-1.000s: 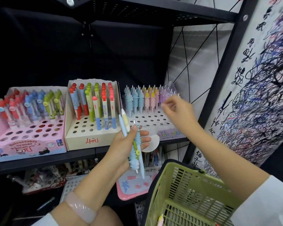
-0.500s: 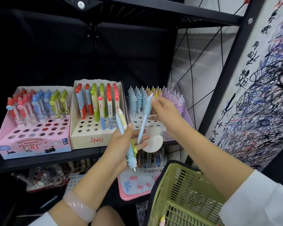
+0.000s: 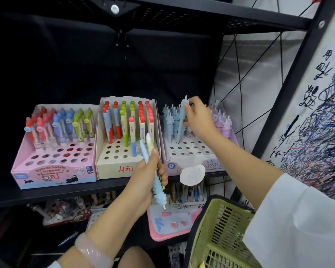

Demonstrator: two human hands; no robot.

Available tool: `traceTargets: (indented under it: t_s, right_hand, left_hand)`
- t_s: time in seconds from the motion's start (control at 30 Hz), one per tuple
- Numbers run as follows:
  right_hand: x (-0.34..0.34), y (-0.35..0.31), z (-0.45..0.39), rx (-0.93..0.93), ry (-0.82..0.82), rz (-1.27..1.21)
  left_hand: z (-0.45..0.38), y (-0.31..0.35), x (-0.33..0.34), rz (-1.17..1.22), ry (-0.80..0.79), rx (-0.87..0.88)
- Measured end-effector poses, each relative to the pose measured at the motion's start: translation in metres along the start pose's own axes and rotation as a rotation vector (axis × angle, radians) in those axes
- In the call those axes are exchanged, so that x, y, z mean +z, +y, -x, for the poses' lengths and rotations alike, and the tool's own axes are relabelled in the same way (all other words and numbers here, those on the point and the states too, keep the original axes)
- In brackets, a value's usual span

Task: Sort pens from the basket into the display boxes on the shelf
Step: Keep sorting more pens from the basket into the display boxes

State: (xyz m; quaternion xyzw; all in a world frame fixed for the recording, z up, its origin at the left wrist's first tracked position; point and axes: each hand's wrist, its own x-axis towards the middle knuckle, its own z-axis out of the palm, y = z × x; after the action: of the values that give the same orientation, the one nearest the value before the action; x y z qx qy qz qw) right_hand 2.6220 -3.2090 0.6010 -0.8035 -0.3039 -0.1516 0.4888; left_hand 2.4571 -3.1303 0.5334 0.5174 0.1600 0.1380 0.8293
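My right hand (image 3: 198,120) pinches a light blue pen (image 3: 182,120) near its top, holding it upright with its tip in the hole tray of the lilac display box (image 3: 191,157) at the right of the shelf. Blue and purple pens stand in that box's back rows. My left hand (image 3: 150,175) grips a bundle of pens (image 3: 155,171), blue and pale yellow among them, in front of the beige display box (image 3: 112,167). The green basket (image 3: 219,235) hangs at the lower right, under my right forearm.
A pink display box (image 3: 52,173) with red, blue and green pens stands at the shelf's left. A round white tag (image 3: 192,174) hangs from the lilac box's front. More stationery fills the shelf below. A black upright post (image 3: 290,89) and a scribbled test board (image 3: 321,117) are at the right.
My right hand took a blue pen from the left-hand bundle, carried it up and back, and now stands it upright in the lilac box. The left hand stayed nearly still.
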Motion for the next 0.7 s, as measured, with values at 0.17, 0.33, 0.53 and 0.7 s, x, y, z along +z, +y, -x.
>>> traceTargets:
  t_s: [0.17,0.33,0.53,0.7]
  right_hand:
    - [0.009,0.009,0.005,0.023,-0.094,0.018]
    - [0.01,0.015,-0.004,0.196,-0.264,0.1]
    - [0.011,0.016,0.026,0.17,-0.239,0.291]
    - [-0.009,-0.022,0.099,0.125,-0.522,0.019]
  left_hand:
    - [-0.001,0.001,0.003,0.028,0.022,0.009]
    - [0.001,0.004,0.006,0.004,0.081,-0.002]
    - [0.002,0.002,0.003,-0.033,0.144,0.033]
    - [-0.001,0.005,0.002,0.013,0.189,0.114]
